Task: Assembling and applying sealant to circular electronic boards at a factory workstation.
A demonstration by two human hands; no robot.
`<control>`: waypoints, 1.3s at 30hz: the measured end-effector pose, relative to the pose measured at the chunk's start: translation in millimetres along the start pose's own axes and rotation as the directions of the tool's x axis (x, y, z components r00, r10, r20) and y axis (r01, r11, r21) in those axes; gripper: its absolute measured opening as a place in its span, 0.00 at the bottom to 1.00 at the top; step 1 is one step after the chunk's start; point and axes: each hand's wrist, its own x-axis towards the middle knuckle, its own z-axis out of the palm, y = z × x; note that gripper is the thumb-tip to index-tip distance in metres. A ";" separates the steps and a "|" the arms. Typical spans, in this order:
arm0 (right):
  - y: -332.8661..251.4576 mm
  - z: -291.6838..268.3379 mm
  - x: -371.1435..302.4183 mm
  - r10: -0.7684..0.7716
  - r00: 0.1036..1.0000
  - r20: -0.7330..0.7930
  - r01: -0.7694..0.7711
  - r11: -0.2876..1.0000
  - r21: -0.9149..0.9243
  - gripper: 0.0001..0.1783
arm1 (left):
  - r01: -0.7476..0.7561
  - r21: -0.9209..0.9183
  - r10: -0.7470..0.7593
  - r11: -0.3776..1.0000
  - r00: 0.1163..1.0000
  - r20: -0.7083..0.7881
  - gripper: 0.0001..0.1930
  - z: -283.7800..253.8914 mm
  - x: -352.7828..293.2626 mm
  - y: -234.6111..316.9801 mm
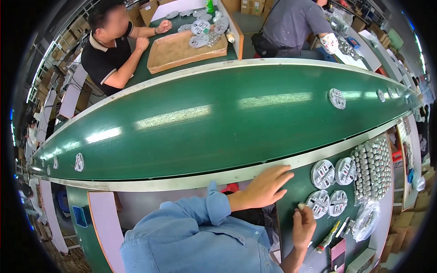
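My left hand (266, 186) reaches to the right over the metal edge of the conveyor, fingers stretched out and holding nothing. Lower down, my right hand (304, 226) has its thumb and fingers closed at the near side of a round white part (317, 204) with dark and red pieces on its face. A small pale bit (301, 206) shows at the fingertips; whether it is held or worn on a finger is unclear. Similar discs lie close by: one (338, 203) to the right, two farther back, a left one (323, 174) and a right one (346, 171).
A green conveyor belt (218, 127) crosses ahead, carrying discs (337, 98). On my bench lie bundled silver pieces (371, 168), a clear plastic bag (365, 221), a yellow-and-red tool (327, 237) and a pink flat object (337, 255). Beyond, a person sits by a cardboard tray (186, 52).
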 end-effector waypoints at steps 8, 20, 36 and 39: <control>32.6 29.1 14.8 -0.292 0.913 -0.284 0.227 0.944 -0.239 0.10 | -0.127 0.142 0.124 0.982 0.992 0.025 0.25 9.4 -1.5 -4.2; -10.9 42.8 6.8 -0.194 0.871 -0.452 0.056 0.952 -0.300 0.17 | -0.134 -0.124 0.164 0.983 0.949 0.269 0.19 -1.2 20.5 -28.2; -340.9 193.5 199.4 -0.441 0.590 0.677 0.786 0.507 -0.355 0.33 | -0.153 -0.154 0.189 0.976 0.948 0.255 0.25 -4.5 10.7 -36.3; -404.4 234.3 243.1 -0.583 0.446 0.679 0.890 0.205 -0.408 0.34 | -0.155 -0.189 0.199 0.970 0.948 0.247 0.25 -7.2 17.6 -26.9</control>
